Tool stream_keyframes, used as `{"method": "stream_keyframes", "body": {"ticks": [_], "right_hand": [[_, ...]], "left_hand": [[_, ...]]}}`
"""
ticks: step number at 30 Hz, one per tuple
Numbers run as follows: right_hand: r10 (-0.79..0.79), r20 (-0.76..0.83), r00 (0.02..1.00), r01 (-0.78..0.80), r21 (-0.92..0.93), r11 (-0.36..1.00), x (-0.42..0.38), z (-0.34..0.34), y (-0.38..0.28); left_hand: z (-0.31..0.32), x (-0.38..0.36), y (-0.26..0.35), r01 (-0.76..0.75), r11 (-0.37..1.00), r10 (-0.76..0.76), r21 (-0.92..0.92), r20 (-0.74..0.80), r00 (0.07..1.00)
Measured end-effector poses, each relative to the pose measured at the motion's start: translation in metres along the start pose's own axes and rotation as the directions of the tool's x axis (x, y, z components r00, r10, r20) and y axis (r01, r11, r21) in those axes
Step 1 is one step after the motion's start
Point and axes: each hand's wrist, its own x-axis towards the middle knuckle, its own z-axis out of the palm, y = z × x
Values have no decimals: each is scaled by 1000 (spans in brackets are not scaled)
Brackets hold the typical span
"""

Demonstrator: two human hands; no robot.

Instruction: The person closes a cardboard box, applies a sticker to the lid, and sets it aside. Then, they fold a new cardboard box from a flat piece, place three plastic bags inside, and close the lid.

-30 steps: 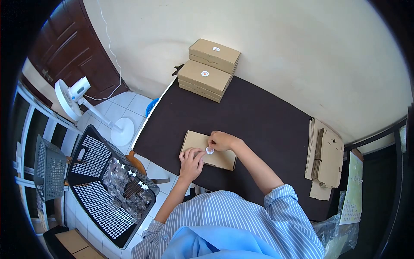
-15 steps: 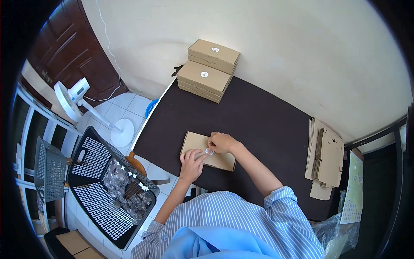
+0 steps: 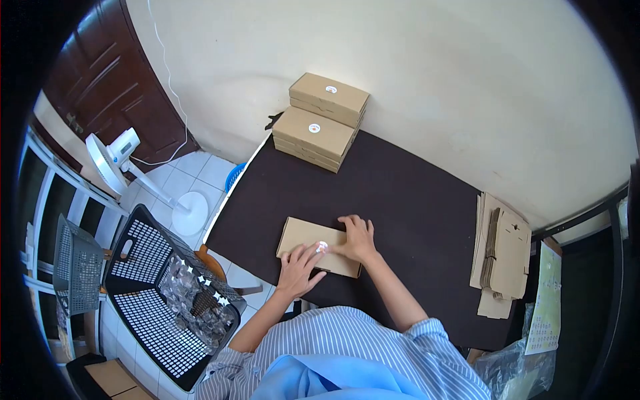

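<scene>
Resting with its fingers loosely fanned, the left hand (image 3: pixel 300 270) lies over the near left part of a shallow cardboard box (image 3: pixel 303 231), its fingertips beside a round white sticker (image 3: pixel 321 247) on the lid. The right hand (image 3: pixel 359 240) arches over the box's far right corner, thumb spread wide from the bent fingers and reaching toward the sticker. Neither hand appears to pinch anything; whether the right fingertips touch the box or the table cannot be told. The box lies at the near edge of the table, lid up, probably so that both hands reach it easily; the two hands seem placed to steady it from either side.

The table (image 3: pixel 400 193) has a dark brown, smooth, matte top. At its far left, closed boxes stand in a front stack (image 3: pixel 310 137) and a rear stack (image 3: pixel 327 93), stickers upward, apparently piled to save room. On the right lie flat cardboard blanks (image 3: pixel 512 247), thin, overlapping and plain brown. Left of the table, a black plastic crate (image 3: pixel 137 257) with grid-like walls holds shiny, crinkled clear packets (image 3: pixel 180 287).
</scene>
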Motion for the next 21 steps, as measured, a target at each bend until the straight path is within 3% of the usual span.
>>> {"method": "stream_keyframes", "body": {"ticks": [3,5,7,9,10,11,12,13,15,17,21], "right_hand": [[6,-42,999,-5,28,1000,-28,-13,8],[-132,-93,987,154,304,940,-50,-20,15],[-220,1,975,217,166,962,-72,-14,19],[-204,24,979,199,152,968,-77,-7,24],[-186,-26,982,186,258,948,-75,-2,27],[-162,-74,984,178,362,915,-72,1,30],[-179,-116,977,210,371,904,-70,2,30],[-182,-124,975,216,370,903,-67,1,30],[-235,-197,952,292,346,892,-56,-6,27],[-250,-257,934,330,345,878,-33,-24,18],[-303,-519,800,484,257,837,43,-67,-4]], "left_hand": [[-3,0,-1,-19,999,19,32,-6,1000],[-11,3,-3,-19,1000,21,-21,73,997],[-6,0,-15,-61,998,60,22,66,996],[-11,0,-20,117,989,-131,-95,-162,978],[-18,5,-19,209,967,-238,-145,-229,944],[-14,6,-24,204,968,-234,-144,-235,943],[-12,5,-28,209,943,-262,-259,-188,947],[-9,6,-32,216,905,-283,-367,-137,949],[-14,15,-38,211,899,-289,-383,-158,944],[-30,37,-47,119,891,-260,-438,-279,924],[-91,127,-75,45,900,-215,-434,-350,912]]}}
